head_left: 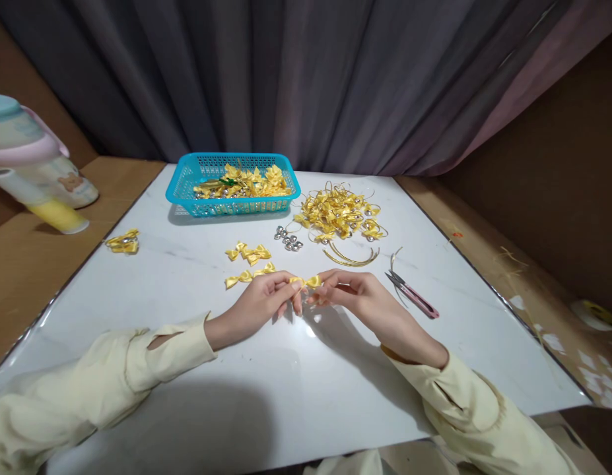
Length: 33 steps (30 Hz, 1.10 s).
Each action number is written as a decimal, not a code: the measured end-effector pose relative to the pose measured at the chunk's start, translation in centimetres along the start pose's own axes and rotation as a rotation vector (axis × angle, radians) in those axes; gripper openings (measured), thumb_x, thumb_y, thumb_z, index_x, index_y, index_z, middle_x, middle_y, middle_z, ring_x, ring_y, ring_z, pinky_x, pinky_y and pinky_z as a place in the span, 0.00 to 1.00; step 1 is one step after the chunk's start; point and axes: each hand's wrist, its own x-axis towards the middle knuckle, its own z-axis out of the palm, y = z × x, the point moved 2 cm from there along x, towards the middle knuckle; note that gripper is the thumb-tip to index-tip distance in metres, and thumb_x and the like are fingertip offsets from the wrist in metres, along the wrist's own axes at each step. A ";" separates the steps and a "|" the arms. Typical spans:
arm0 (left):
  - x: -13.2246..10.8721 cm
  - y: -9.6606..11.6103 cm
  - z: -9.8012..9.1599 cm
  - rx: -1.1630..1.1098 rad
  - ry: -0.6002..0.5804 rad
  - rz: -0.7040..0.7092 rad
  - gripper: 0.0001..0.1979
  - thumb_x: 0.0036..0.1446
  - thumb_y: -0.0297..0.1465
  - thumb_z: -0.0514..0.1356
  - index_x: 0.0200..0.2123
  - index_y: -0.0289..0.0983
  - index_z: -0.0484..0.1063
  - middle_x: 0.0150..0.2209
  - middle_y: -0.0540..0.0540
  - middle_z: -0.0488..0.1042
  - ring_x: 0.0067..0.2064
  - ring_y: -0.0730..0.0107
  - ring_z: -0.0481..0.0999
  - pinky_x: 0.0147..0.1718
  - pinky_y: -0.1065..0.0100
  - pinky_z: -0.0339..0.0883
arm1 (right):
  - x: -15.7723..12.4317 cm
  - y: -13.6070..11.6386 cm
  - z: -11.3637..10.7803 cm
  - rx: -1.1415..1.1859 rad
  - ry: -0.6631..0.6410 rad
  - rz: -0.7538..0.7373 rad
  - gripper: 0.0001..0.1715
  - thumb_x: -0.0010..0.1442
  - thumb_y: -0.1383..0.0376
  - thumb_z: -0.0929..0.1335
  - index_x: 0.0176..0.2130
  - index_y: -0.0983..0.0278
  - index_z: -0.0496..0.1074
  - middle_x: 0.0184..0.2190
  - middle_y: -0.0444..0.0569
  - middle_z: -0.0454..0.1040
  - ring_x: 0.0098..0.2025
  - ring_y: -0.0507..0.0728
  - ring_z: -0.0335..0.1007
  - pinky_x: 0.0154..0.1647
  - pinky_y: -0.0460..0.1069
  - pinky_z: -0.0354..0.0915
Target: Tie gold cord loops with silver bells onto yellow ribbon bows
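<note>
My left hand and my right hand meet over the middle of the white table. Both pinch a small yellow ribbon bow between their fingertips, the left hand at its left end and the right hand at its right end. Just left of the hands lie two loose yellow bows, and more loose bows lie beyond them. Thin gold cord loops lie just beyond my right hand.
A blue plastic basket with yellow bows and silver bells stands at the back. A heap of finished bows with bells lies beside it, with loose silver bells nearby. Pink thread snips lie right. A pastel bottle stands far left.
</note>
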 end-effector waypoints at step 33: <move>-0.2 0.1 0.4 0.138 0.042 0.031 0.14 0.61 0.34 0.51 0.26 0.34 0.67 0.22 0.52 0.71 0.20 0.79 0.61 0.21 0.75 0.57 | 0.1 1.0 0.7 -0.239 0.136 -0.159 0.10 0.56 0.65 0.64 0.24 0.65 0.65 0.30 0.49 0.72 0.32 0.54 0.68 0.34 0.48 0.63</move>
